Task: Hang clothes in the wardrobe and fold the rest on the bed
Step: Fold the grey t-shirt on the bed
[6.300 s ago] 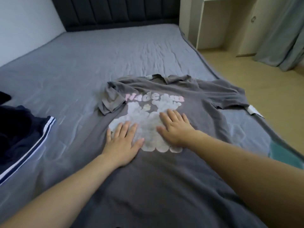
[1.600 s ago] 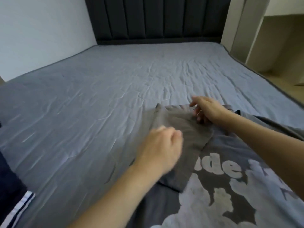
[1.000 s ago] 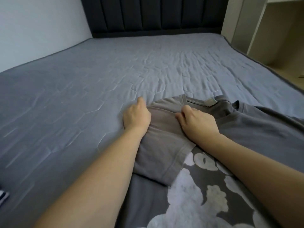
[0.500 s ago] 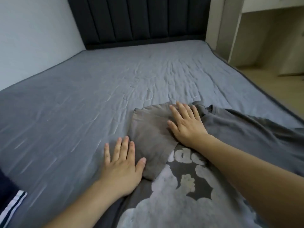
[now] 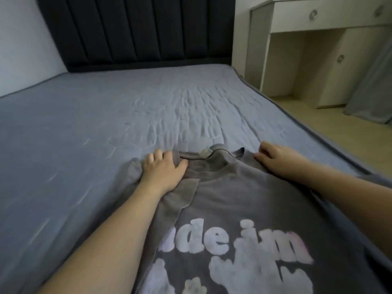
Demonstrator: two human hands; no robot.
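Note:
A grey T-shirt (image 5: pixel 244 200) with pale puffy lettering lies print-up on the bed (image 5: pixel 127 115), its collar and white neck label pointing toward the headboard. Its left sleeve is folded in over the chest. My left hand (image 5: pixel 163 170) grips the left shoulder beside the collar, fingers curled over the fabric edge. My right hand (image 5: pixel 277 158) holds the right shoulder at the shirt's top edge, fingers bent onto the cloth. The shirt's lower part runs out of view at the bottom.
The grey-blue sheet stretches wrinkled toward a dark padded headboard (image 5: pixel 137 30). A pale desk unit with drawers (image 5: pixel 318 39) stands right of the bed on a wooden floor (image 5: pixel 331 128). A grey curtain (image 5: pixel 377 88) hangs at the far right.
Both hands have left their flat press on the folded sleeve and moved up to the two shoulders by the collar. My view has shifted right, centring the shirt.

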